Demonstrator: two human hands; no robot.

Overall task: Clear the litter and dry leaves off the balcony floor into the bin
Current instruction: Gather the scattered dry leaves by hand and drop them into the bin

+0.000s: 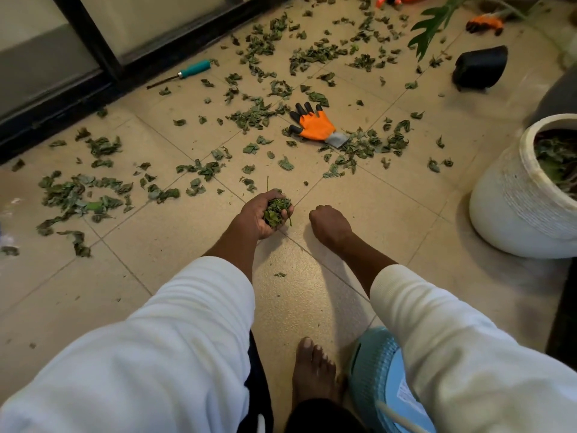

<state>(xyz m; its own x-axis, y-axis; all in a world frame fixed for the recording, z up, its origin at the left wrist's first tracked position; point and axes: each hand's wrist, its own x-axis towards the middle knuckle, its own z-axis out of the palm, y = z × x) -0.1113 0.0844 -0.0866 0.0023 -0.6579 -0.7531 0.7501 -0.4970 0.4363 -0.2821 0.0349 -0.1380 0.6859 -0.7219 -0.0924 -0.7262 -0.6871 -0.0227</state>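
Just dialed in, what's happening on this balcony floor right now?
A person is picking up leaves by hand. The left hand holds a clump of leaves; the right hand is fisted just above the floor, its contents unseen. The white bin already holds some, but many scattered leaves and an orange glove remain.

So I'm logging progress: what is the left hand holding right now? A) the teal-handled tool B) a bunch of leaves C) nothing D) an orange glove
B: the left hand is curled round a bunch of leaves, while the orange glove and teal-handled tool lie on the floor.
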